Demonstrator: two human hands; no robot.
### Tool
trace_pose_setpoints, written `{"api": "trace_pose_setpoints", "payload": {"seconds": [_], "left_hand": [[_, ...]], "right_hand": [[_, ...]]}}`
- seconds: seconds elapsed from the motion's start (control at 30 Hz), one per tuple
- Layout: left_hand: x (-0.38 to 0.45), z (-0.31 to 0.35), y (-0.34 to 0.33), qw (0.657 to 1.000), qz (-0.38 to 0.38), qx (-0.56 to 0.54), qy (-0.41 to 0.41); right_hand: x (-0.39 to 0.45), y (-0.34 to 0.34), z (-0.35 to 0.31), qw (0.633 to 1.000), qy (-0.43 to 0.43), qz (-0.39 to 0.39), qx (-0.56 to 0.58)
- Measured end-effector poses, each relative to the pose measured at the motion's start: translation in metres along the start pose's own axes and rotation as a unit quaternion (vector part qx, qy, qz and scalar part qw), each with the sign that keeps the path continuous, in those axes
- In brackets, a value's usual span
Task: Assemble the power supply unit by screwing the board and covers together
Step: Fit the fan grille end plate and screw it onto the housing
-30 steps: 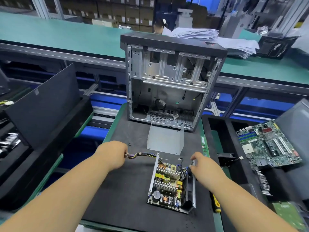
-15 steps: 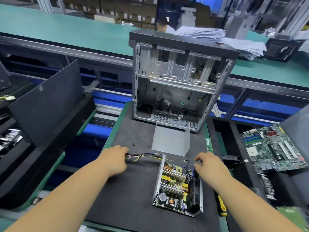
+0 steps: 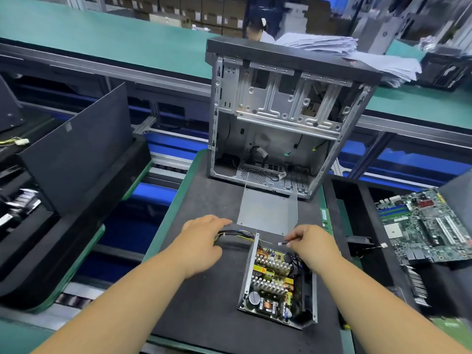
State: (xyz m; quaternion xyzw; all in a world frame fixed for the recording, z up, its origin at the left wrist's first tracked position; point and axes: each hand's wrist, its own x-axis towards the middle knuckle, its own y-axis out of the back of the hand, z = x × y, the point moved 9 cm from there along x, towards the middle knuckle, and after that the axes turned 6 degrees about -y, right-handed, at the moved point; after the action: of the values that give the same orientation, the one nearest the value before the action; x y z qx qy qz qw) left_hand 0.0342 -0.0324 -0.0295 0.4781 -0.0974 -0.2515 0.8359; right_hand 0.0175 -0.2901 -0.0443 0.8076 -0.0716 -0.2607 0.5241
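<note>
Near the mat's point(image 3: 204, 315) front edge lies the open power supply unit point(image 3: 277, 284); left hand point(image 3: 201, 241) holds its cable bundle point(image 3: 236, 235) aside, right hand point(image 3: 310, 242) pinches 1 small connector point(image 3: 280, 243), probably clearing wires before covering.

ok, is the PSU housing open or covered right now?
Open. The power supply unit shows its board, heatsinks and capacitors from above; the flat metal cover lies on the mat behind it.
</note>
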Motion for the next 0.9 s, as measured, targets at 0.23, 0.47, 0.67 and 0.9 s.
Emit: {"api": "trace_pose_setpoints", "payload": {"seconds": [0.23,0.47,0.67,0.9], "left_hand": [[0.003,0.025,-0.006,0.999,0.038,-0.008,-0.030],[0.003,0.037,-0.053,0.997,-0.023,-0.029,0.063],[0.008,0.047,-0.055,0.996,-0.018,0.050,0.075],[0.016,0.063,-0.049,0.982,-0.002,0.174,0.080]], "right_hand": [[-0.004,0.012,0.011,0.999,0.031,0.008,0.035],[-0.004,0.000,0.034,0.993,0.061,-0.037,0.098],[-0.013,0.000,0.050,0.983,0.093,-0.067,0.145],[-0.019,-0.001,0.069,0.970,0.109,-0.096,0.196]]}}
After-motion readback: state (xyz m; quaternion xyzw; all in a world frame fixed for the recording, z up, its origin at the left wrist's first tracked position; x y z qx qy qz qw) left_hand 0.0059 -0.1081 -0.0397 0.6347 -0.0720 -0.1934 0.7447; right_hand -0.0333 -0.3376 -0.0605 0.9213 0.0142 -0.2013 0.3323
